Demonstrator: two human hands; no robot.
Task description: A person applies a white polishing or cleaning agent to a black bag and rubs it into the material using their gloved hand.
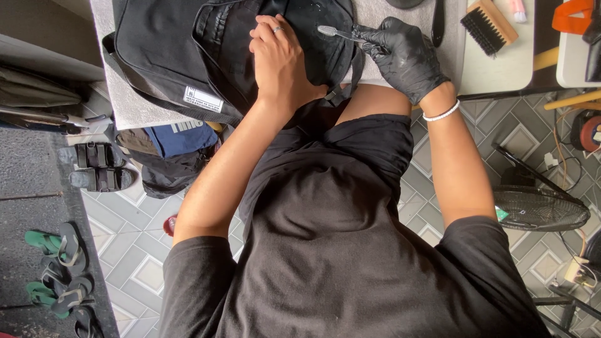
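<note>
I see a black backpack [188,44] flat under my bare left hand [278,59], fingers together pressing it. My gloved right hand [404,56] pinches a toothbrush [338,32], bristles just beyond the left fingertips.

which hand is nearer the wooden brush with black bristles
Right. The gloved right hand holds a toothbrush just left of the wooden brush with black bristles; the bare left hand presses the black backpack, farther off.

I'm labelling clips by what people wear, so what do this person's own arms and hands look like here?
The left hand is bare, with a thin ring on one of its fingers. The right hand wears a shiny black glove, with a white band at the wrist. Both arms are bare below short black sleeves.
</note>
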